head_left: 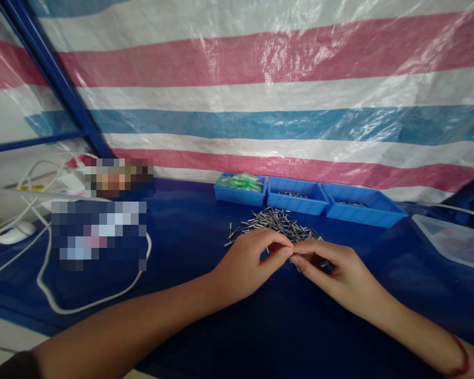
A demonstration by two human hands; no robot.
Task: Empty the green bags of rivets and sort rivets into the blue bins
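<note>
My left hand [253, 260] and my right hand [335, 266] meet fingertip to fingertip over the blue table, both closed in a pinch. Whatever lies between the fingertips is too small or hidden to make out. Just behind them is a loose heap of thin metal pins [278, 221], partly covered by my hands. Beyond the heap three blue bins stand in a row. The left bin [240, 197] holds green plastic pieces [240, 182]. In the middle bin [298, 202] and the right bin [365, 210] lie some thin metal pieces.
A clear plastic lid or tray [452, 242] lies at the right. White cables [47, 295] loop over the table's left side, near a white mouse-like object [16, 232]. Blurred-out items sit beside them. A striped plastic sheet [260, 68] hangs behind, with a blue metal post [51, 68] at left.
</note>
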